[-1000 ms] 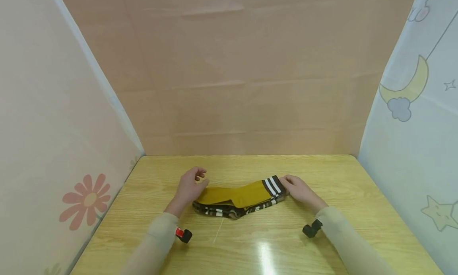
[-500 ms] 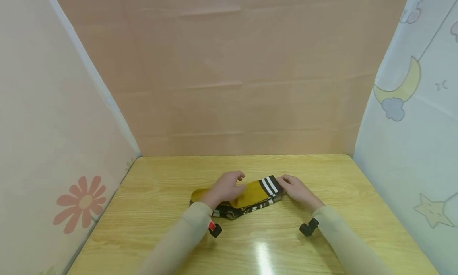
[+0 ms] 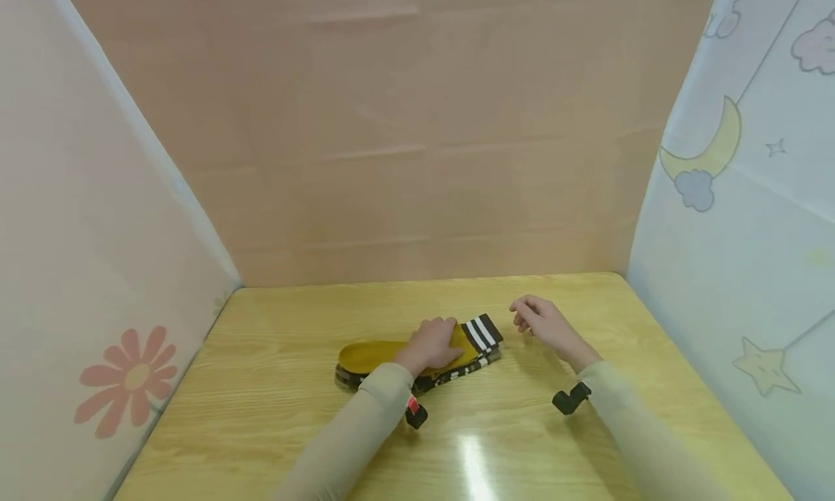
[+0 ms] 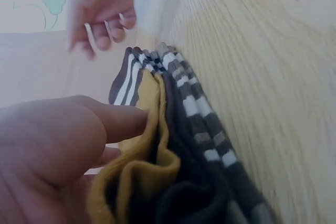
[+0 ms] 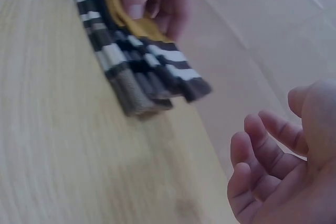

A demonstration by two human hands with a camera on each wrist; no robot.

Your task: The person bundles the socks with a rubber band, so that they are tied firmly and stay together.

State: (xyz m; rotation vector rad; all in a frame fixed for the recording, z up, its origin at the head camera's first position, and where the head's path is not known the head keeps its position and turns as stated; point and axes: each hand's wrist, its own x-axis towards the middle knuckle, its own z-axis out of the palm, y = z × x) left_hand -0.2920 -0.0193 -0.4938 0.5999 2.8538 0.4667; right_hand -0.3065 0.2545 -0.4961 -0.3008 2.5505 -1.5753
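Observation:
Mustard-yellow socks with dark, white-striped cuffs lie in a flat stack on the table. Beneath them are dark socks patterned with white and grey. My left hand reaches over the stack near its middle and grips it, thumb on the near side and fingers on the far side. In the left wrist view the thumb touches the yellow fabric. My right hand hovers just right of the cuffs, apart from them, its fingers loosely bent around nothing. The right wrist view shows the cuff ends uncovered.
The stack rests on a light wood-grain table. A pinkish-tan backdrop rises behind the far edge. Patterned cloth walls stand at the left and right. Each wrist carries a small black camera.
My left hand has moved right from the toe end to the middle of the stack and taken hold there. The right hand has let go of the cuffs and drawn back. The view has shifted slightly.

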